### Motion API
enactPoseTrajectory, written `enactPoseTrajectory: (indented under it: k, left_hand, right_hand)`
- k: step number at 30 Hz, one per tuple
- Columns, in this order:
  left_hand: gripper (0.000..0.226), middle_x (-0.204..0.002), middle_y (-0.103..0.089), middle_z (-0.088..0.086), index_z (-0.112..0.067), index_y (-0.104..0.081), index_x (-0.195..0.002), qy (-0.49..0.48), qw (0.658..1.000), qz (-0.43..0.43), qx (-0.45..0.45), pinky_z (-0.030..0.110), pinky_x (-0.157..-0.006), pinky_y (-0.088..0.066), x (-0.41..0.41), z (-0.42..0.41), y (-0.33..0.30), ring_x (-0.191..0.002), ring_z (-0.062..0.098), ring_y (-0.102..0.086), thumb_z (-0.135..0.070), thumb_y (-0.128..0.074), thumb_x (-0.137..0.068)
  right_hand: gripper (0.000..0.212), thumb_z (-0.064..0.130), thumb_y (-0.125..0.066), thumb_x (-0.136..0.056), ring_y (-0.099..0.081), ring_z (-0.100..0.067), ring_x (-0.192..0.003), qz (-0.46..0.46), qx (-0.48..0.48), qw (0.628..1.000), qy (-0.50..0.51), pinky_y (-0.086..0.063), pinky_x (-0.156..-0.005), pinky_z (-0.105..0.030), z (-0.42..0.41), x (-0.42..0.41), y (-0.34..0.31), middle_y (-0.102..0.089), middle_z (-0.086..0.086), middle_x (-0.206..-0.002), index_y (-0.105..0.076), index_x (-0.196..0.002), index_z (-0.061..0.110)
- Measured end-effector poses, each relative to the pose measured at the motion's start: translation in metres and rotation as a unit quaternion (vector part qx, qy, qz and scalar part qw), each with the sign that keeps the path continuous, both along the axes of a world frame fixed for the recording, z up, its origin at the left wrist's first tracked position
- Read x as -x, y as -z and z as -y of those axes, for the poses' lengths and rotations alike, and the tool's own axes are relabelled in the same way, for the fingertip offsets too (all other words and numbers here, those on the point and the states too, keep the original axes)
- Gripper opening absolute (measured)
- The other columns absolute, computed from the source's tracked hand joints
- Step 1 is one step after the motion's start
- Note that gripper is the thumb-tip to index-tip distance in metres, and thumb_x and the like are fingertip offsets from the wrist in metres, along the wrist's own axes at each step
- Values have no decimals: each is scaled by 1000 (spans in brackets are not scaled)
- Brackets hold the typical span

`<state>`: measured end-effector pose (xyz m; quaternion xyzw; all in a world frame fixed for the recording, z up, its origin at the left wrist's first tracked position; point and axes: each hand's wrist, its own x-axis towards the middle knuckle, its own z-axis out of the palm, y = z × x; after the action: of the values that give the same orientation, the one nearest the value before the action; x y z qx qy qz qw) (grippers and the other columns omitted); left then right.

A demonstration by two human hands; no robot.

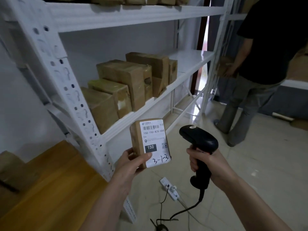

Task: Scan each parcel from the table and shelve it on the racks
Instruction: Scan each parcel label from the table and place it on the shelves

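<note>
My left hand (133,161) holds up a small brown parcel (139,139) by its lower end; its white label with a barcode, "150" and handwritten marks faces me. My right hand (205,161) grips the handle of a black barcode scanner (199,139), whose head sits just right of the parcel and level with it. A white metal rack (150,105) stands behind, its middle shelf carrying several taped brown parcels (123,84). The wooden table (55,185) lies at lower left with a parcel (11,167) on it.
Another person in a black top (260,64) stands at the right, holding a box by a second rack. A white power strip (170,189) and the scanner's cable lie on the tiled floor below my hands. The right part of the rack's middle shelf (191,60) is bare.
</note>
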<state>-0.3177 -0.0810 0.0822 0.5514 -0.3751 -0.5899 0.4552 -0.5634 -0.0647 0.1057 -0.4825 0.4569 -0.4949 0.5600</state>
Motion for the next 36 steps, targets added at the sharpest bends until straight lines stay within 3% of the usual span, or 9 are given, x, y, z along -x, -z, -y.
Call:
enactPoseTrajectory:
  k: [4,7,11,17,21,25,28,32,36]
  left_hand:
    - [74,-100,-75,-1,-25,-60,-111,21,1000,-11,7,26,-69,-56,25,52,0,-89,16,-73,-38,-87,-43]
    - [81,-105,-74,4,-21,-59,-115,15,1000,-8,2,33,-76,-57,34,90,-3,-93,20,-72,-38,-88,-41]
    - [93,-109,-72,5,-21,-56,-119,21,1000,-7,2,35,-80,-57,44,146,-9,-96,21,-71,-36,-93,-35]
    - [71,-111,-71,0,-21,-56,-124,12,999,10,33,41,-89,-56,66,220,-11,-102,19,-68,-20,-89,-62]
    - [66,-105,-73,-9,-24,-57,-124,28,998,26,49,30,-80,-56,86,241,-14,-95,7,-69,-21,-87,-65]
    - [69,-101,-71,-23,-40,-54,-121,26,995,50,77,15,-71,-53,101,260,-19,-89,-8,-65,-27,-88,-62]
    - [69,-103,-70,-24,-39,-56,-120,16,994,58,93,9,-63,-52,111,273,-22,-89,-9,-65,-24,-89,-62]
    - [81,-109,-71,-17,-34,-53,-128,-2,994,66,89,12,-67,-51,132,296,-33,-91,-10,-64,-27,-88,-56]
    - [77,-101,-71,-22,-34,-51,-122,-22,989,89,118,6,-64,-50,176,331,-51,-89,-17,-61,-6,-89,-60]
  right_hand:
    - [14,-1,-65,-85,-48,-26,-55,-43,-5,999,16,-48,-57,-32,59,17,0,-47,-15,-62,-52,-82,-6]
    - [11,-1,-63,-86,-55,-22,-61,-65,-20,998,2,-50,-65,-31,103,22,-3,-53,-13,-68,-52,-86,1]
    - [14,4,-65,-88,-60,-20,-64,-78,-20,997,-3,-52,-63,-23,165,27,-7,-57,-10,-70,-53,-90,-2]
    - [16,9,-70,-86,-67,-18,-72,-50,-19,996,68,-55,-70,-28,229,41,-12,-70,-17,-91,-66,-101,11]
    - [15,10,-69,-87,-71,-20,-77,-35,-25,993,107,-56,-75,-34,251,56,-13,-74,-11,-91,-67,-101,14]
    - [15,14,-69,-88,-68,-20,-77,-33,-36,990,134,-54,-79,-37,278,72,-12,-73,-6,-85,-66,-102,11]
    - [14,11,-66,-89,-64,-20,-74,-13,-36,989,140,-54,-79,-37,306,80,-11,-68,-6,-80,-65,-103,9]
    - [21,8,-62,-92,-69,-28,-81,-11,-32,994,107,-57,-78,-37,356,91,-18,-70,-18,-97,-60,-112,9]
    - [33,11,-57,-94,-69,-28,-99,-33,24,998,42,-55,-87,-49,413,119,-33,-72,-10,-105,-53,-126,19]
